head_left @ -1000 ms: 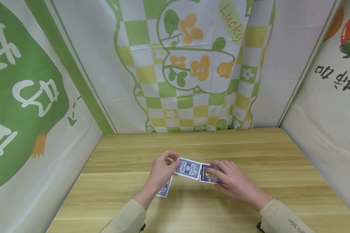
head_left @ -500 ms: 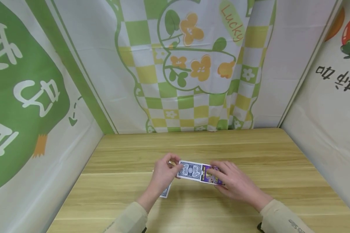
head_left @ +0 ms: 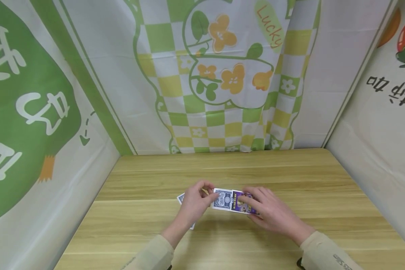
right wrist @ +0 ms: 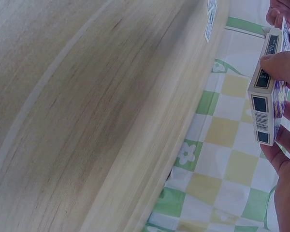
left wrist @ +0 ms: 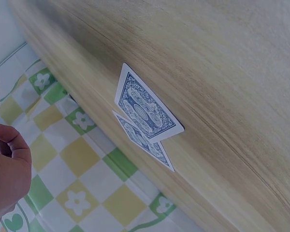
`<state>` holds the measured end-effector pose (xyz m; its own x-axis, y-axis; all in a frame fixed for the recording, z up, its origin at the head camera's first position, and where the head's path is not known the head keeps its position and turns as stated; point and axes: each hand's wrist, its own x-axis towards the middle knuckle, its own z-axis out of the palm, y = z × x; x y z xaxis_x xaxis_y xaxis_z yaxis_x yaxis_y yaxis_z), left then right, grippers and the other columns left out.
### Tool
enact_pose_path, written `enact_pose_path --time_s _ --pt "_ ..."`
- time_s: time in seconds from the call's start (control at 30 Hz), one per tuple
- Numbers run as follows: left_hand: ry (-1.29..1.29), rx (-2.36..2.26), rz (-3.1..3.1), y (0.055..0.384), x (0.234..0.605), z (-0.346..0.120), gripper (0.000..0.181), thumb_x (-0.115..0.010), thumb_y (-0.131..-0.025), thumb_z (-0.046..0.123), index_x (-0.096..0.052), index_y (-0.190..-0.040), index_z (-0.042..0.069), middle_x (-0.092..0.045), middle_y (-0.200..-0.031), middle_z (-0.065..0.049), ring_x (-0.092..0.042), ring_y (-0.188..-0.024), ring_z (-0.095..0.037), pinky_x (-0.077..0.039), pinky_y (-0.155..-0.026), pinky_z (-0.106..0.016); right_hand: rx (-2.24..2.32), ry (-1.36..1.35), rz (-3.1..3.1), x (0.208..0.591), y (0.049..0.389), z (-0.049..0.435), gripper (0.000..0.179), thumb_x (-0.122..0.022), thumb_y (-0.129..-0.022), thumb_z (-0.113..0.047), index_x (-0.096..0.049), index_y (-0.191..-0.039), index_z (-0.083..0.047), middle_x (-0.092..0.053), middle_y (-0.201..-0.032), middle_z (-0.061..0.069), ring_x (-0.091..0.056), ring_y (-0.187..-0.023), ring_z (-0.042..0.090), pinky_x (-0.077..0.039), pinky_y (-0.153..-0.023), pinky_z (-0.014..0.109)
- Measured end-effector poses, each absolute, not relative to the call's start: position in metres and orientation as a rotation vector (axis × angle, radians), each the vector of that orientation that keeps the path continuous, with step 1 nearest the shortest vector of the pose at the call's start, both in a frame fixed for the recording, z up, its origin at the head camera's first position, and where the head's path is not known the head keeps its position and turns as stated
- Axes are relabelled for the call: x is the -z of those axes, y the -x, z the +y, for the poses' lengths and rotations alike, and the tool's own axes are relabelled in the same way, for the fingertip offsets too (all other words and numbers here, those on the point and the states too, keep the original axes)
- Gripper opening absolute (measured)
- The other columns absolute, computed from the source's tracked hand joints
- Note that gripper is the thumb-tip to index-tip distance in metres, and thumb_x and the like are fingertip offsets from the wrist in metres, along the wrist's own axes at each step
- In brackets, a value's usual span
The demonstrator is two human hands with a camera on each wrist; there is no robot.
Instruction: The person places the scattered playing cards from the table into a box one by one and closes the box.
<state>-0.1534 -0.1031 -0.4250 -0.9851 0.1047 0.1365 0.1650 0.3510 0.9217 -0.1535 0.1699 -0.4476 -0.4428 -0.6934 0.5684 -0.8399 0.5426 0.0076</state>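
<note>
My right hand (head_left: pixel 268 208) grips a purple card box (head_left: pixel 240 202), thumb on one narrow side and fingers on the other, as the right wrist view shows. A blue-backed playing card (head_left: pixel 222 199) sticks out of the box's left end, partly inside it. The left hand (head_left: pixel 195 200) pinches this card's outer end between thumb and fingers. Whether more than one card is in that pinch, I cannot tell. Two more blue-backed playing cards (left wrist: pixel 147 108) lie overlapping on the table under the left forearm, mostly hidden in the head view.
The wooden table (head_left: pixel 290 168) reaches back to a green and yellow checked curtain (head_left: pixel 222 123). Printed cloth walls (head_left: pixel 98 180) stand along the left and right sides.
My left hand has moved right, sliding the card farther into the box, so less of it shows. The right hand and box have hardly moved. The loose cards' far corner has come into sight.
</note>
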Motion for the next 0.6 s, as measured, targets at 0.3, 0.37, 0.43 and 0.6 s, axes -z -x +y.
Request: enact_pose_path --time_s 0.3,0.37,0.43,0.6 --pt "0.254 1.750 -2.532 0.1540 0.4247 -0.1016 0.018 -0.080 -0.086 0.009 -0.069 -0.101 0.008 -0.064 -0.084 -0.001 -0.059 -0.065 -0.013 -0.049 -0.050 -0.020 -0.397 -1.242 -2.247 0.4471 0.1546 0.1702 0.068 -0.090 -0.071 -0.017 -0.065 -0.134 -0.014 -0.059 -0.137 0.011 -0.061 -0.116 0.028 -0.057 -0.095 0.048" --pt "0.256 1.751 -2.534 0.1543 0.4252 -0.1015 0.018 -0.080 -0.086 0.009 -0.069 -0.101 0.009 -0.064 -0.084 -0.001 -0.059 -0.064 -0.013 -0.049 -0.050 -0.021 -0.400 -1.249 -2.235 0.4465 0.1545 0.1704 0.069 -0.090 -0.070 -0.016 -0.064 -0.134 -0.014 -0.059 -0.136 0.011 -0.061 -0.115 0.028 -0.057 -0.093 0.049" --pt "0.254 1.758 -2.534 0.1545 0.4255 -0.1013 0.018 -0.080 -0.086 0.009 -0.069 -0.101 0.009 -0.065 -0.085 -0.001 -0.059 -0.064 -0.013 -0.049 -0.050 -0.021 -0.401 -1.252 -2.233 0.4463 0.1542 0.1706 0.069 -0.090 -0.070 -0.016 -0.064 -0.134 -0.014 -0.059 -0.136 0.011 -0.061 -0.114 0.028 -0.057 -0.093 0.049" --pt "0.249 1.773 -2.534 0.1544 0.4270 -0.0993 0.019 -0.080 -0.086 0.009 -0.070 -0.102 0.008 -0.065 -0.086 -0.001 -0.060 -0.065 -0.013 -0.050 -0.051 -0.021 -0.398 -1.256 -2.237 0.4460 0.1532 0.1704 0.069 -0.090 -0.070 -0.016 -0.064 -0.135 -0.014 -0.059 -0.136 0.011 -0.061 -0.114 0.028 -0.058 -0.092 0.049"
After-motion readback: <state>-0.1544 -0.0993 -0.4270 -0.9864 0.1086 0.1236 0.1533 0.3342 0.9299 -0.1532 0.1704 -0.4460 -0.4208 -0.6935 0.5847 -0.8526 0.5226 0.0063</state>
